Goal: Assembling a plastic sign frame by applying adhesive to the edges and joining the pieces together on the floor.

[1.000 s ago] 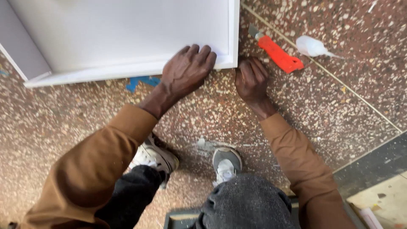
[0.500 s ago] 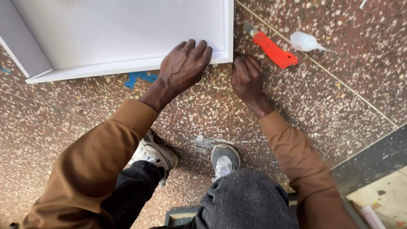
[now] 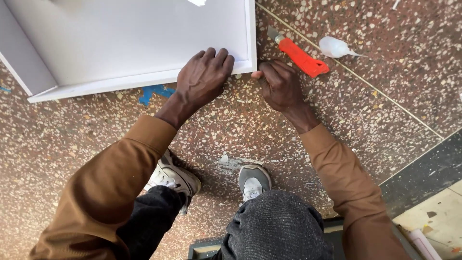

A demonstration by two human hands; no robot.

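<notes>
A white board frame [image 3: 130, 38] lies flat on the speckled terrazzo floor [image 3: 337, 125]. My left hand [image 3: 202, 77] presses down on its near edge, fingers together and curled over the rim close to the near right corner. My right hand [image 3: 279, 84] is closed at that corner, thumb against the frame's edge; whatever it may pinch is hidden. Both arms wear brown sleeves. Just beyond my right hand lies a red-handled scraper [image 3: 301, 55] with a metal blade.
A small clear squeeze bottle [image 3: 337, 47] lies on its side right of the scraper. A blue mark [image 3: 153, 93] shows on the floor under the frame's edge. My shoes [image 3: 252, 180] and dark trousers are below. A dark strip and pale board lie at lower right.
Both hands stay at the frame's near right corner. The frame's corner and the scraper sit slightly lower and left in view as the camera shifted; my right hand closed in against the corner.
</notes>
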